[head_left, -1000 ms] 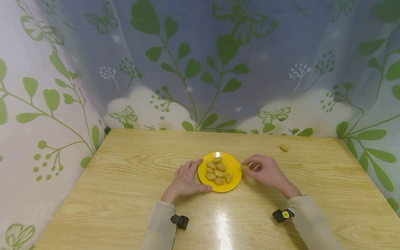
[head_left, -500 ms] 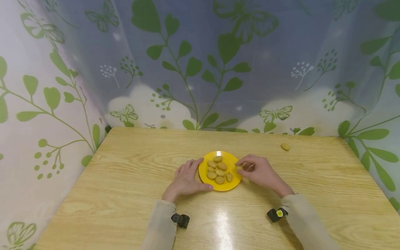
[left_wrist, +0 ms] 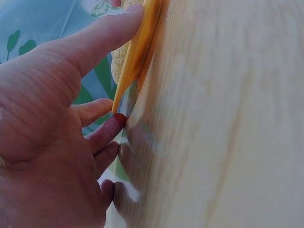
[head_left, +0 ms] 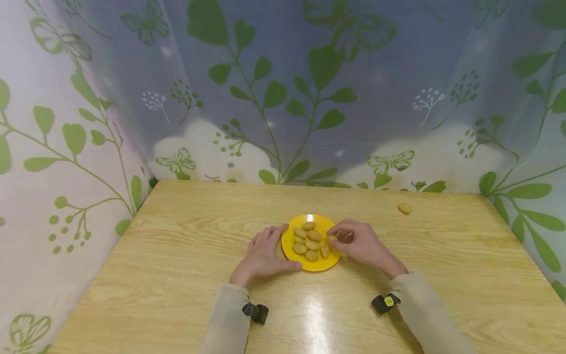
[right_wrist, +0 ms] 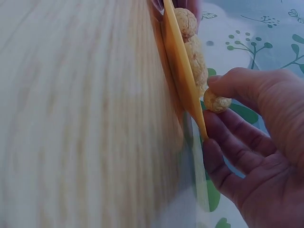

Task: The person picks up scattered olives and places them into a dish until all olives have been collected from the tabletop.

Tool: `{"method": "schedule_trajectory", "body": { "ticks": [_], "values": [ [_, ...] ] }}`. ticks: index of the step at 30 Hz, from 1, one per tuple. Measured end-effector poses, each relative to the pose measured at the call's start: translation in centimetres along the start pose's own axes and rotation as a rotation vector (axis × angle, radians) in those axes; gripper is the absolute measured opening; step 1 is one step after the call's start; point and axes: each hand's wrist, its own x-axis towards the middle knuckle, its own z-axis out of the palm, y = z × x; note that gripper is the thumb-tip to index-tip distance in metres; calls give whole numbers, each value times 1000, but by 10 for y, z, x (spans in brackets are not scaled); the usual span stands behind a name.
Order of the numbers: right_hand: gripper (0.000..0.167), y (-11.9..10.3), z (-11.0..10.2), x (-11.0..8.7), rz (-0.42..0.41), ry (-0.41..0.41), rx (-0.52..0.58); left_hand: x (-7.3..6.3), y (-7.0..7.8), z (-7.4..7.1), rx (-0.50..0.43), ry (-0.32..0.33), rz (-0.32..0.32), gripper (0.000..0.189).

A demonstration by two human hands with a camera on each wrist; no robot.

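Note:
A round yellow plate (head_left: 290,251) holds several oval nuts with rough tan shells (head_left: 311,244). My left hand (head_left: 261,255) is at the plate's left side, its thumb on the near rim and fingers spread along the edge. In the left wrist view the thumb (left_wrist: 107,35) rests on the rim and the fingertips lie at the table. My right hand (head_left: 364,243) pinches one tan nut (right_wrist: 217,100) between thumb and fingers over the plate's right side. In the right wrist view another finger of that hand is right at the plate's edge (right_wrist: 183,66).
One more tan nut (head_left: 404,209) lies alone near the table's back right. The wooden table (head_left: 177,255) ends at a curtain (head_left: 283,98) printed with leaves and butterflies. Black wrist cameras sit on both sleeves.
My right hand has moved left with the nut, from beside the plate's right edge to over the plate. The left hand has stayed at the plate.

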Motion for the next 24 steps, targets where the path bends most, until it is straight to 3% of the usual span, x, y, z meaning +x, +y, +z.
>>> {"method": "schedule_trajectory", "body": {
  "ticks": [10, 24],
  "values": [
    [20, 0, 4, 4, -14, -18, -8, 1, 0, 1, 9, -1, -2, 104],
    [18, -4, 5, 6, 36, -52, -15, 0, 0, 1, 5, -3, -2, 104]
  ]
}}
